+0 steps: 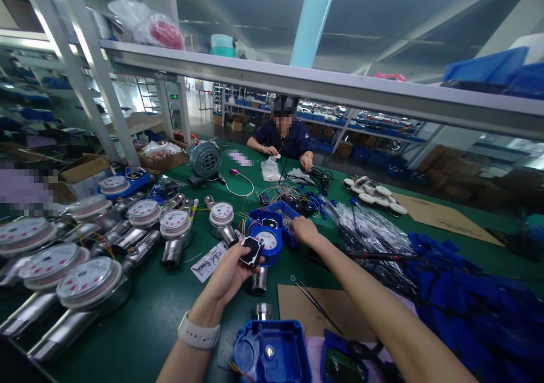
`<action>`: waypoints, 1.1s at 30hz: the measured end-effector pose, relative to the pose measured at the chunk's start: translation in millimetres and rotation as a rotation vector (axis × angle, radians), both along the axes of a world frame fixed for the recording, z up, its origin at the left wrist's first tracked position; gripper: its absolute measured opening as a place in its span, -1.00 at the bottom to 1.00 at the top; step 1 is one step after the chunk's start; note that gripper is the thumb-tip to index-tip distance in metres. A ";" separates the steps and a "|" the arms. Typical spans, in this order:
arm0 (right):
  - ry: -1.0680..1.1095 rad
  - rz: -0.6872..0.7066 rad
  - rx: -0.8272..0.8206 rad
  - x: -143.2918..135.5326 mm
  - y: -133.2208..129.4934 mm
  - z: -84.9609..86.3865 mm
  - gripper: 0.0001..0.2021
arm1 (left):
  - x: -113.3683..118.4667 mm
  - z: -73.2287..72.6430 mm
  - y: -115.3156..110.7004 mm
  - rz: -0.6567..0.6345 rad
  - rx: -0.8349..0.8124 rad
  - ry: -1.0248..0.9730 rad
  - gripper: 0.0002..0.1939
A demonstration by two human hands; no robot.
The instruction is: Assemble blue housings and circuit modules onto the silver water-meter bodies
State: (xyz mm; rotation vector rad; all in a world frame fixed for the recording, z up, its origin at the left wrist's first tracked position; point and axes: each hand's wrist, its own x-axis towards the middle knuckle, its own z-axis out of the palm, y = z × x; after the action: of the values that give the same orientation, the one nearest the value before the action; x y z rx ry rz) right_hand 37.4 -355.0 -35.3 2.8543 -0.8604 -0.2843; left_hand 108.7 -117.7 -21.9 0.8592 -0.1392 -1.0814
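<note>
My left hand (229, 272), with a white watch on its wrist, is closed on a small black square plate with white edges (251, 251). It holds the plate just in front of a blue-housed water meter (271, 242) with a round white dial. My right hand (304, 230) reaches to a blue bin (289, 237) of small metal parts behind the meter. Its fingers are curled down at the bin's edge, and what they pinch, if anything, is hidden. An opened blue housing (274, 352) lies nearest me, beside tweezers (318, 305) on cardboard.
Several metal water meters (91, 281) crowd the left side. Wires and a bundle of plastic-wrapped cables (361, 230) lie to the right, with blue cloth (459, 292) beyond. A co-worker (283, 136) sits across the green bench, under an overhead shelf (272, 74).
</note>
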 end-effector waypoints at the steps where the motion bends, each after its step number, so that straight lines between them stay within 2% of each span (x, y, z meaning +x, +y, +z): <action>1: 0.000 -0.003 0.006 0.3 -0.5 0.8 -0.75 | 0.2 0.4 0.4 -0.003 -0.010 -0.008 -0.82; 10: -0.019 -0.051 0.084 3.3 -5.9 0.4 -0.77 | 2.9 -4.5 -0.8 0.020 -0.048 -0.043 -0.74; 18: -0.053 -0.034 0.104 -3.1 -4.9 5.7 -0.77 | 6.1 -4.1 -1.5 0.064 -0.052 0.021 -0.82; 22: -0.105 -0.035 0.127 -4.2 -1.8 2.4 -0.77 | 6.0 -3.3 -1.5 0.062 -0.054 0.033 -0.85; 27: -0.308 -0.058 0.159 -6.6 -4.1 1.9 -0.81 | 5.1 -2.2 -0.9 0.046 -0.056 0.047 -0.85; 30: -0.520 -0.060 0.184 -12.5 2.8 15.7 -0.85 | 5.5 -2.1 -0.9 0.047 -0.049 0.070 -0.85; 33: -0.759 -0.003 0.222 -24.3 29.2 36.4 -0.86 | 5.8 -2.2 -1.0 0.044 -0.044 0.095 -0.84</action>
State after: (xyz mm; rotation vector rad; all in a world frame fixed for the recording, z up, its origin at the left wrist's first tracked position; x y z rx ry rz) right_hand 13.1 -325.8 1.1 3.1818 -0.9787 0.8055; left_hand 114.5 -118.6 -24.1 0.7671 -0.0639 -1.0717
